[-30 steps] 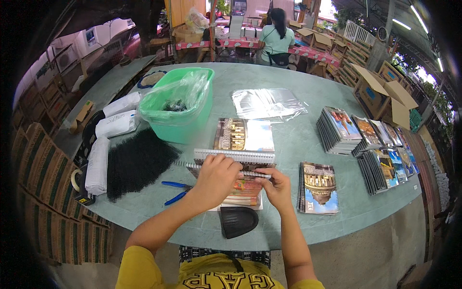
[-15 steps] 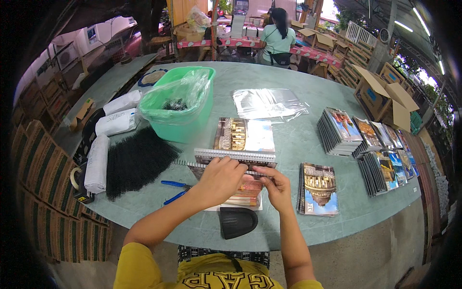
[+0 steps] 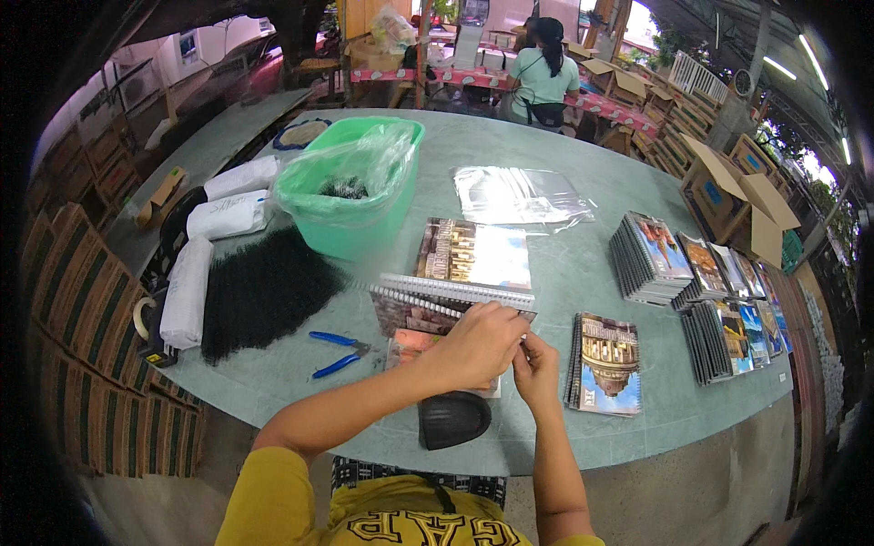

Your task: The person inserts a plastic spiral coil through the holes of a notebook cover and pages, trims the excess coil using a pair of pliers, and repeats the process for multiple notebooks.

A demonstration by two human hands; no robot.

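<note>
My left hand (image 3: 482,335) is closed over the right part of a notebook (image 3: 410,316) held on edge, its row of punched holes facing up with dark spiral wire along it. At that edge's right end my right hand (image 3: 535,362) pinches with thumb and fingers; what lies between them is too small to make out. Directly behind is a stack of notebooks (image 3: 473,255) with a city picture on the cover. Below the hands lie a reddish printed sheet or book (image 3: 414,344) and a black rounded pad (image 3: 453,420). Blue-handled pliers (image 3: 339,355) rest to the left.
A pile of black spiral coils (image 3: 264,296) and white wrapped rolls (image 3: 187,291) lie left. Behind them stands a green bin (image 3: 355,218) lined with plastic. Clear plastic sleeves (image 3: 519,196), bound notebooks (image 3: 604,364), notebook stacks (image 3: 648,259) and an open carton (image 3: 728,200) are farther out.
My left hand has slid right along the notebook's edge to beside my right hand. The coil end that stuck out at the left no longer shows there. The view has shifted slightly.
</note>
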